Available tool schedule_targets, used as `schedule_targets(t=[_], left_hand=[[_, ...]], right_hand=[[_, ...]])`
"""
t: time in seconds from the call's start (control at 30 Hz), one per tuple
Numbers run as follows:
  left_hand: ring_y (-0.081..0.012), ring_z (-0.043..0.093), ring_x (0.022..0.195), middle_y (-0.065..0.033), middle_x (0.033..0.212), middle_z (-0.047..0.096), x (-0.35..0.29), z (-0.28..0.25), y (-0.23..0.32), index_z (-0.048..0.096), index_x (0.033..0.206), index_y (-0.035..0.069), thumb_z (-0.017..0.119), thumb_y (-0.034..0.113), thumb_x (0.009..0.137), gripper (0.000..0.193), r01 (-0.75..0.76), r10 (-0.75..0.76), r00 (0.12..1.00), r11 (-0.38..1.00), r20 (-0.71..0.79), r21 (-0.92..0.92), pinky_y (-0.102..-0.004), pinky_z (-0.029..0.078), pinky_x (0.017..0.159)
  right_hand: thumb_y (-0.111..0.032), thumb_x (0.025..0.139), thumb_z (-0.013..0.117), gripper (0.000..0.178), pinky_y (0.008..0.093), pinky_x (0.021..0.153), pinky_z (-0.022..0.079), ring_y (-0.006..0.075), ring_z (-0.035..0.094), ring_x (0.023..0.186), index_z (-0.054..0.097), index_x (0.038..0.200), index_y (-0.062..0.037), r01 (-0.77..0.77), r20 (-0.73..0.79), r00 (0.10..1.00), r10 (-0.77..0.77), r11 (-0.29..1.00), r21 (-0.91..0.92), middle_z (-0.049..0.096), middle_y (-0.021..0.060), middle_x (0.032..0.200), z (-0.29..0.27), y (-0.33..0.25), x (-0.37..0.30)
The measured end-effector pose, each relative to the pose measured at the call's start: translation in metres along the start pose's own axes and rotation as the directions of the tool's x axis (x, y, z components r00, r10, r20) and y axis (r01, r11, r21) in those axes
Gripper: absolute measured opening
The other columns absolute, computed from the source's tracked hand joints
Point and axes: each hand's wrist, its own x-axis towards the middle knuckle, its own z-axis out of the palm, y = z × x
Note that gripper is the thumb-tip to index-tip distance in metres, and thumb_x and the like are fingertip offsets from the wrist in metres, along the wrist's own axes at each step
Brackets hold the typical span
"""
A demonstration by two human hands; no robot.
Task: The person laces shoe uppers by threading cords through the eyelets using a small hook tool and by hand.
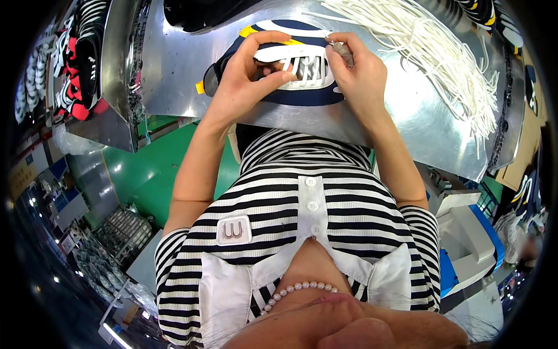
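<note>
A navy shoe upper (311, 98) with white and yellow parts lies on the metal table in front of me. White lace (311, 67) crosses its opening in several rows. My left hand (247, 75) grips the upper at its left part, thumb across the opening and index finger along the far side; the other fingers are partly hidden inside. At the upper's right end, my right hand (363, 72) is closed in a pinch, with a greyish wrap (343, 53) around one finger. Something tiny shows at those fingertips, too small to name.
A heap of loose white laces (418, 52) spreads over the right of the metal table (407, 136). A black item (203, 13) lies at the far left edge. Red and black shoe parts (78, 75) hang beyond the table's left side. A blue and white machine (471, 244) stands lower right.
</note>
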Motion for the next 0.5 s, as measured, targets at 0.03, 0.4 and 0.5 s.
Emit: schedule_targets(t=[0.03, 0.4, 0.5], left_hand=[[-0.013, 0.065, 0.096, -0.0102, 0.111, 0.064, 0.0, 0.001, 0.002, 0.051, 0.13, 0.003, 0.068, -0.003, 0.087, 0.047, 0.025, -0.026, 0.999, 0.999, -0.02, -0.031, -0.0242, 0.051, 0.086], [-0.0127, 0.063, 0.097, -0.0098, 0.11, 0.065, 0.001, 0.013, 0.005, 0.053, 0.128, 0.004, 0.069, 0.0, 0.087, 0.044, 0.107, -0.113, 0.992, 0.99, -0.062, -0.088, -0.0258, 0.051, 0.089], [-0.0135, 0.063, 0.097, -0.0106, 0.108, 0.065, 0.002, 0.012, 0.006, 0.053, 0.126, 0.003, 0.069, 0.005, 0.087, 0.042, 0.107, -0.108, 0.99, 0.994, -0.091, -0.019, -0.0269, 0.05, 0.088]], right_hand=[[-0.014, 0.086, 0.069, 0.017, 0.0312, 0.054, 0.048, 0.0194, 0.065, 0.058, 0.069, 0.103, -0.0106, -0.03, -0.006, 1.0, 0.031, 0.996, 0.088, 0.07, 0.0049, 0.077, 0.002, -0.002, -0.001], [-0.007, 0.074, 0.073, 0.024, 0.0305, 0.056, 0.05, 0.0213, 0.066, 0.066, 0.066, 0.096, -0.013, 0.523, 0.124, 0.843, -0.523, 0.852, 0.037, 0.068, 0.0014, 0.083, 0.003, -0.008, 0.0], [-0.009, 0.077, 0.073, 0.023, 0.0296, 0.053, 0.048, 0.0176, 0.065, 0.058, 0.068, 0.099, -0.0126, 0.354, 0.178, 0.913, -0.368, 0.929, 0.108, 0.068, 0.0023, 0.076, -0.01, -0.014, 0.0]])
